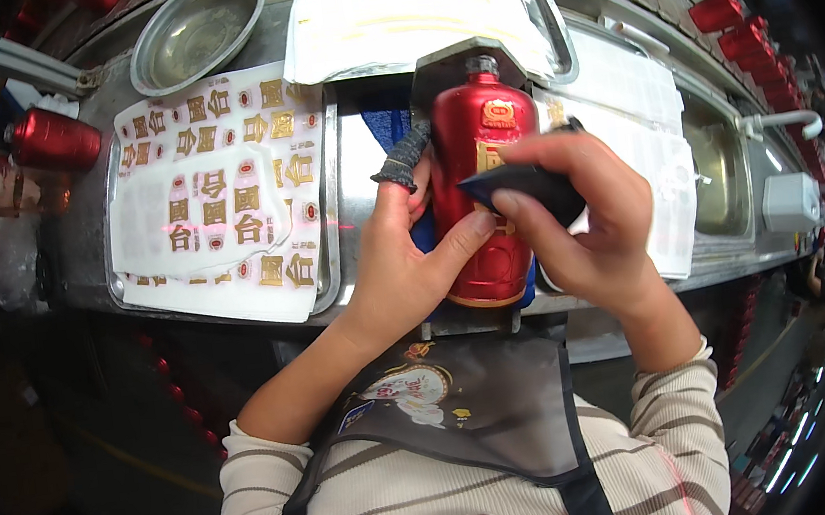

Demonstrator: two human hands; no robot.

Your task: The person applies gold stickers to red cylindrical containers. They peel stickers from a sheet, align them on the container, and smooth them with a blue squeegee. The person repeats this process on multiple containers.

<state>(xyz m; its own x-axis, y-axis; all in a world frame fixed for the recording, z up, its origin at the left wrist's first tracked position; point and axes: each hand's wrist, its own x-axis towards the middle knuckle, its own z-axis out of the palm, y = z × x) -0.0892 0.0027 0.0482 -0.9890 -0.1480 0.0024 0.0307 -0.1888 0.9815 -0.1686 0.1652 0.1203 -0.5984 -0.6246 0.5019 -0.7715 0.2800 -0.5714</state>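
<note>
A glossy red bottle [455, 137] is held at the middle of the metal worktop [354, 178], directly in front of the person, with its dark neck pointed away from the body and its base toward it. A gold emblem [498, 113] is seen on its shoulder, and gold lettering below is partly covered by the hands. The bottle's left side is gripped by the left hand [403, 263], whose thumb is laid across the front; a dark finger cot [404, 161] is worn on one finger. A dark blue scraper [538, 192] is pinched between the thumb and fingers of the right hand [595, 223], its pointed corner directed toward the left over the bottle's front; whether it is pressed on the surface cannot be told. The two hands are set close together.

Behind the neck, a dark metal holder [429, 80] is partly seen. On the left, sheets of gold and red decals [216, 203] are laid in a metal tray [331, 216], with a metal bowl [199, 39] placed beyond. White sheets [668, 200] are spread on the right, beside a sink [720, 170].
</note>
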